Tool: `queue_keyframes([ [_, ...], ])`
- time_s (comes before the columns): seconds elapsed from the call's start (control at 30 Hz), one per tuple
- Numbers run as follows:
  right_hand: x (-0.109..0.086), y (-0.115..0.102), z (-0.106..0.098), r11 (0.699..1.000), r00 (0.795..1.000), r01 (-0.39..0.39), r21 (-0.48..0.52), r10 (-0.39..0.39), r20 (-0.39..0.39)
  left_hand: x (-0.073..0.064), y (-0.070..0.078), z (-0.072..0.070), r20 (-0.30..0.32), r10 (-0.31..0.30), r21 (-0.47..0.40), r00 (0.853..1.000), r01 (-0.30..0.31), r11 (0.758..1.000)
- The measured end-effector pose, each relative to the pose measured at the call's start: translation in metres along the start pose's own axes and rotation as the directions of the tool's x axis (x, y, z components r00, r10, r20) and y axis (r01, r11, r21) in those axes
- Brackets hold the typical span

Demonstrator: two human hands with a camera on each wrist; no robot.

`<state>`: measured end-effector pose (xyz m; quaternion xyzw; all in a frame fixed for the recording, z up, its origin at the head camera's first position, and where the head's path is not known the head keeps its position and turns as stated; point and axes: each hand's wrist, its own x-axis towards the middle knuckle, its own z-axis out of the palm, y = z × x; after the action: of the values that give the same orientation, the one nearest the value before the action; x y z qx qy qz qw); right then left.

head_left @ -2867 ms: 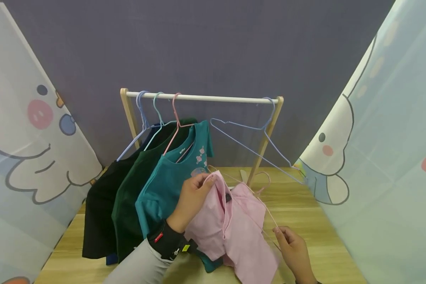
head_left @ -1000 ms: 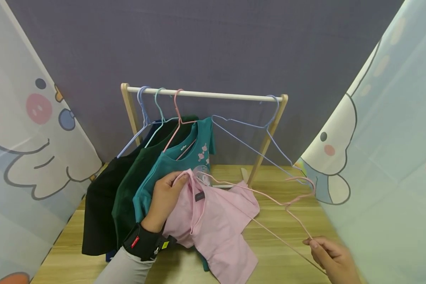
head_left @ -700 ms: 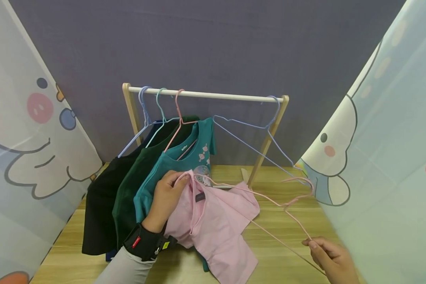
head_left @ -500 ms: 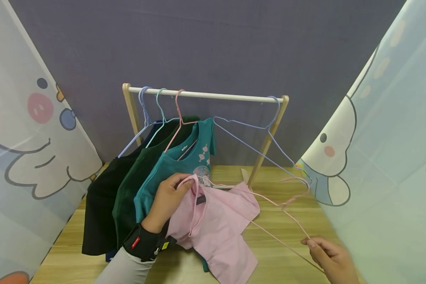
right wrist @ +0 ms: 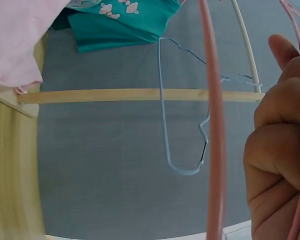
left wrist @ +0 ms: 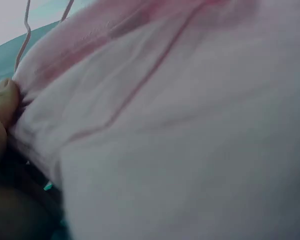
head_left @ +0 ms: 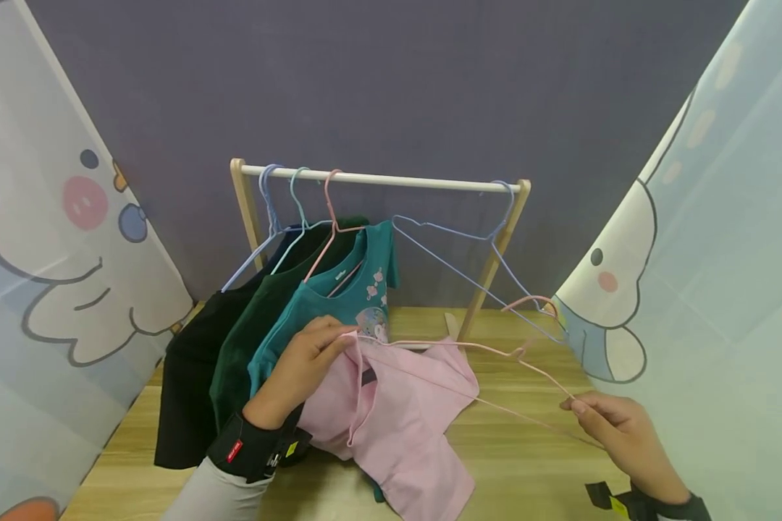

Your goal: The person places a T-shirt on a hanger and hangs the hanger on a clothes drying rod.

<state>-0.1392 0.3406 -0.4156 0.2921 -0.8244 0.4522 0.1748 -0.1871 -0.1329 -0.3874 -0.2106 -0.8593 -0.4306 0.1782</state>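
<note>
My left hand (head_left: 306,358) pinches the neck edge of a pink shirt (head_left: 407,409), and the left wrist view shows the thumb (left wrist: 5,100) pressed on the cloth. A pink wire hanger (head_left: 482,346) has its far shoulder at the shirt's neckline, close to the left fingertips. How deep that end sits in the neck is partly hidden by cloth. My right hand (head_left: 622,430) grips the hanger's near end, with its hook up and to the right. In the right wrist view the fingers (right wrist: 280,145) curl round the pink wire.
Behind the hands stands a clothes rack with a white rail (head_left: 391,179) and wooden legs. A teal shirt (head_left: 319,297), a dark green garment (head_left: 254,340) and a black garment (head_left: 189,383) hang at its left. A bare blue hanger (head_left: 456,233) hangs at the right end.
Since the earliest frame both hands have moved apart, the right going rightward with the hanger. In the last half second the right hand has risen, tilting the hanger's near end and hook up.
</note>
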Motion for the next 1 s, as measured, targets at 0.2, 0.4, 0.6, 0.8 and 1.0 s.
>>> queue_keyframes([
  [0.2,0.022,-0.01,-0.006,0.999,0.999,-0.003,-0.047,0.004,0.036,0.001,0.01,-0.011,0.071,0.124,0.065,0.99,-0.129,0.99],
  [0.4,0.031,-0.015,-0.001,0.998,0.998,0.056,0.001,-0.056,0.042,-0.001,0.016,-0.018,0.06,0.206,0.191,0.977,-0.214,0.958],
  [0.6,0.028,-0.012,0.001,0.999,0.999,0.031,0.019,-0.032,0.04,-0.006,0.019,-0.025,-0.091,0.137,0.196,0.986,-0.117,0.974],
  [0.8,0.026,-0.012,-0.001,1.0,0.999,0.0,0.02,0.0,0.034,-0.009,0.025,-0.027,-0.028,0.166,0.095,0.986,-0.162,0.982],
  [1.0,0.032,-0.01,0.003,0.991,0.993,0.085,0.101,-0.093,0.067,-0.009,0.036,-0.021,0.065,0.168,-0.007,0.984,-0.168,0.986],
])
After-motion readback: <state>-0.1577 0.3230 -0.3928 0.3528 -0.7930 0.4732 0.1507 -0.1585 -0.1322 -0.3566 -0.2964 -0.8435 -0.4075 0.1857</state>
